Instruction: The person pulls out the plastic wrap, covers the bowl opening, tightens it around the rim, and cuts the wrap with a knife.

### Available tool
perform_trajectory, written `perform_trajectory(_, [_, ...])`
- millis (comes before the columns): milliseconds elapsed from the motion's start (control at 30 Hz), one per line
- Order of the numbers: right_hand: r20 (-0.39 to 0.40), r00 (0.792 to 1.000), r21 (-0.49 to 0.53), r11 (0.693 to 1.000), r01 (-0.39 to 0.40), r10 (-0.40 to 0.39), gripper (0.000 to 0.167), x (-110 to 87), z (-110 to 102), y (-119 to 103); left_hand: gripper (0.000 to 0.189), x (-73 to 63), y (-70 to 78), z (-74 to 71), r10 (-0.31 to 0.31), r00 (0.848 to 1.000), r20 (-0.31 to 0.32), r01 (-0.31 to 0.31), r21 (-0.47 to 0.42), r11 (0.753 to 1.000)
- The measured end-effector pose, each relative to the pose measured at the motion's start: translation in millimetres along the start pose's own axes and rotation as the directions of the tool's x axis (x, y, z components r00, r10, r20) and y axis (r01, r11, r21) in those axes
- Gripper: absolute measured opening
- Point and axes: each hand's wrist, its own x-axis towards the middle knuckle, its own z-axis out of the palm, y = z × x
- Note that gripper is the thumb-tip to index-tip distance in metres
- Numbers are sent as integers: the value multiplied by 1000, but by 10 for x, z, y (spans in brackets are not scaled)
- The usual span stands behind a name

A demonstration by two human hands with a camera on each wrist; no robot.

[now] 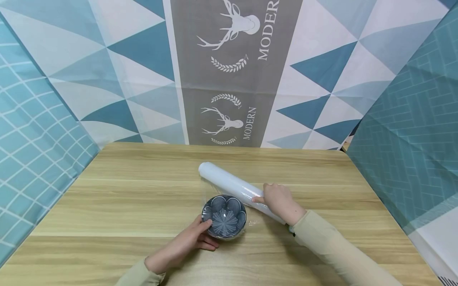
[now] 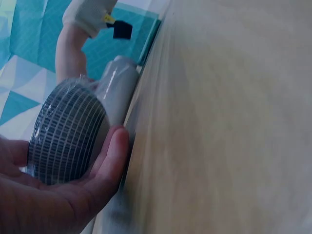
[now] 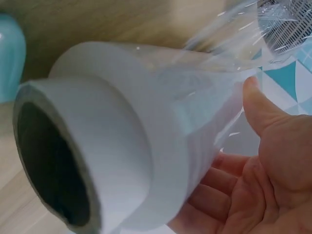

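Observation:
A dark blue patterned bowl (image 1: 224, 217) is held by my left hand (image 1: 189, 243), thumb at its rim and fingers beneath. In the left wrist view, the bowl's checked outside (image 2: 68, 134) is tilted, with shiny clear film about it. My right hand (image 1: 280, 201) grips a long white roll of cling film (image 1: 229, 182) lying slantwise behind the bowl. The right wrist view shows the roll's hollow core end (image 3: 53, 165), with the right thumb (image 3: 261, 105) on the film side and fingers partly hidden behind the roll. Loose clear film (image 3: 224, 36) stretches between roll and bowl.
Both hands work over a wooden table (image 1: 118, 206). A patterned cloth (image 1: 143, 71) hangs behind it, with teal cloths (image 1: 32, 119) at the sides. A rounded teal thing (image 3: 9, 58), its kind unclear, shows at the edge of the right wrist view.

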Motion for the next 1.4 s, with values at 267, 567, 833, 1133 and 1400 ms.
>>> perform_trajectory(267, [21, 1000, -2, 1000, 17, -17, 53, -62, 11, -23, 53, 19, 20, -128, 9, 1000, 21, -10, 28, 1000])
perform_trajectory(567, [-10, 1000, 52, 999, 14, -13, 50, -143, -3, -40, 57, 59, 49, -222, 33, 999, -19, -32, 61, 998])
perform_trajectory(833, [-67, 997, 51, 998, 32, -28, 55, -242, 13, -59, 59, 77, 70, -264, 52, 997, -52, -48, 87, 995])
perform_trajectory(1133, [-10, 1000, 95, 995, 2, -1, 56, -341, 64, -103, 58, 126, 78, -296, 68, 994, -88, -59, 100, 993])
perform_trajectory(1400, [33, 999, 185, 982, -39, 33, 52, -372, 99, -115, 59, 169, 115, -358, 69, 995, -76, -59, 118, 991])
